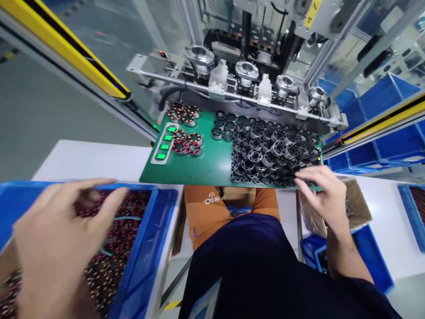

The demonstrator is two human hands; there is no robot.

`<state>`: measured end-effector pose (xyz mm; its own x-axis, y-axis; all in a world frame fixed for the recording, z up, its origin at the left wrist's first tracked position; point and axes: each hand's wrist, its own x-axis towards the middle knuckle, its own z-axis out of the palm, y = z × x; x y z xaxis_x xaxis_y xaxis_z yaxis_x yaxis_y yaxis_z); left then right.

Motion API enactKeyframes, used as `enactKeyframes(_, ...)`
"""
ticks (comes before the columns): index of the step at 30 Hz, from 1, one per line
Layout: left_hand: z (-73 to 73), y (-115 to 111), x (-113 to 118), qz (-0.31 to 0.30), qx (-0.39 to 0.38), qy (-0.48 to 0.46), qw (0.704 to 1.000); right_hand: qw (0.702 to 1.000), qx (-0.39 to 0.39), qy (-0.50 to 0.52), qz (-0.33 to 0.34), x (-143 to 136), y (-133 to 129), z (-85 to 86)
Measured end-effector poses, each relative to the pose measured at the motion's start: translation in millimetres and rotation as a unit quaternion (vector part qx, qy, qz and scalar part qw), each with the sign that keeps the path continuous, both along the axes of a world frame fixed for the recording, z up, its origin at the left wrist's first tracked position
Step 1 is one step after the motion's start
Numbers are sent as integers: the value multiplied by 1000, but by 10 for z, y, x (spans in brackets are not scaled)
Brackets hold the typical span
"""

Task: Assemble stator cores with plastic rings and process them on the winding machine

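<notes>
My left hand (66, 235) hovers over a blue bin (133, 261) full of small copper-wound coils (109, 270). Its thumb and fingers are apart, with nothing visible between them. My right hand (323, 197) is at the front right of the green work surface (209, 166), beside a dense stack of black-and-silver ring cores (272, 148). The thumb and forefinger there curve apart and appear to hold nothing; whether a fingertip touches a core is unclear. Copper-wound stators (187, 144) sit in two groups at the surface's left, near a strip of green-lit buttons (165, 144).
Behind the surface runs a machine rail with several metal fixtures (246, 73). Yellow-and-black posts (76, 53) flank both sides. An open cardboard box (357, 204) and a blue bin (375, 254) stand at the right. More blue bins (385, 110) are stacked beyond the frame.
</notes>
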<state>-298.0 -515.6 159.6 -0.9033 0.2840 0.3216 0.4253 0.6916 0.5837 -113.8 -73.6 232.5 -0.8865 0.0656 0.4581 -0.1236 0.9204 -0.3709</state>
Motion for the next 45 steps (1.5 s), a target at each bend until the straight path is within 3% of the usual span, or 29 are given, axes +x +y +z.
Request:
enactKeyframes(1, 70, 220, -12, 17, -15, 40, 999, 999, 36, 29, -25, -86, 61, 20)
enactKeyframes(2, 149, 479, -29, -18, -20, 71, 997, 996, 65, 45, -40, -178, 115, 21)
enactKeyframes(5, 373, 1354, -121, -206, 20, 177, 962, 992, 107, 48, -43, -427, 216, -51)
enactKeyframes(8, 480, 2077, -232, -295, -29, 222, 929, 990, 122, 23, -60, -570, 235, -156)
enactKeyframes(11, 461, 2448, -338, -332, -85, 234, 910, 988, 124, 5, -95, -635, 212, -254)
enactKeyframes(14, 410, 2556, -466, -353, -125, 231, 898, 988, 110, -3, -113, -697, 182, -347)
enactKeyframes(17, 408, 2559, -601, -385, -123, 223, 887, 991, 81, 12, -107, -740, 135, -367)
enactKeyframes(21, 550, 2382, -650, -406, -64, 196, 890, 992, 25, 76, -95, -557, 102, -149)
enactKeyframes(24, 698, 2004, -535, -350, 28, 110, 930, 980, -51, 122, -148, -155, 259, 47)
enactKeyframes(26, 710, 1658, -443, -268, 101, 33, 957, 962, -74, 148, -217, 186, 477, 63)
enactKeyframes(28, 584, 1311, -390, -165, 134, -17, 977, 946, -59, 143, -285, 521, 733, -53)
enactKeyframes(31, 133, 940, -398, -65, 77, -80, 992, 924, -53, 79, -370, 881, 1046, -435)
enactKeyframes(35, -567, 817, -427, -39, -1, -95, 995, 909, -103, 7, -403, 991, 1192, -1043)
enactKeyframes(37, -747, 823, -403, -36, -39, -90, 995, 907, -123, -14, -402, 967, 1191, -1240)
enactKeyframes(40, -742, 803, -348, -20, -17, -116, 993, 903, -145, -14, -403, 950, 1169, -1324)
enactKeyframes(43, -589, 754, -319, 5, 79, -154, 985, 902, -169, 2, -398, 960, 1137, -1245)
enactKeyframes(45, -502, 732, -317, 9, 93, -131, 987, 904, -182, 9, -387, 962, 1105, -1159)
